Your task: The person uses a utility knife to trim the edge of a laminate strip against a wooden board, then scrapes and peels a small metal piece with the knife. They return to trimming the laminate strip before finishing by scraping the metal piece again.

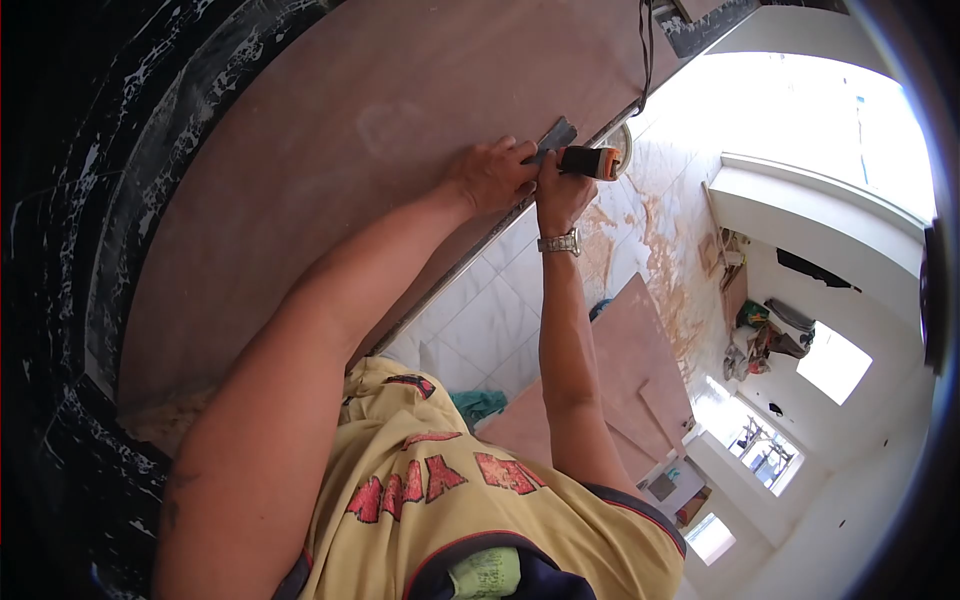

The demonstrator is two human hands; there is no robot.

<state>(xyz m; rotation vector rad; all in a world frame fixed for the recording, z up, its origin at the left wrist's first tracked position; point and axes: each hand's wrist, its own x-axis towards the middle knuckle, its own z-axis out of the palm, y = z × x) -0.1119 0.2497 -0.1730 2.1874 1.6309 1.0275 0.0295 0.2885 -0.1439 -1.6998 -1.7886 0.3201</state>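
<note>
My right hand (pixel 566 198), with a metal watch (pixel 560 242) on its wrist, is closed around a tool with a black handle (pixel 583 161) and an orange end. My left hand (pixel 492 178) meets it from the left, fingers curled at the lower end of a flat grey blade (pixel 557 134). How the blade joins the handle is hidden by my fingers. Both hands are at the edge of a large brownish-pink board (pixel 330 170), the left over its surface and the right at its rim.
A dark cord (pixel 646 50) hangs over the board's far edge. Beyond my right hand shows a round pale rim (pixel 626 150). Below are marble-look floor tiles (pixel 490 305) with brown smears, another pinkish board (pixel 640 370) and a heap of bags (pixel 755 340). Black marbled trim (pixel 150 150) curves along the left.
</note>
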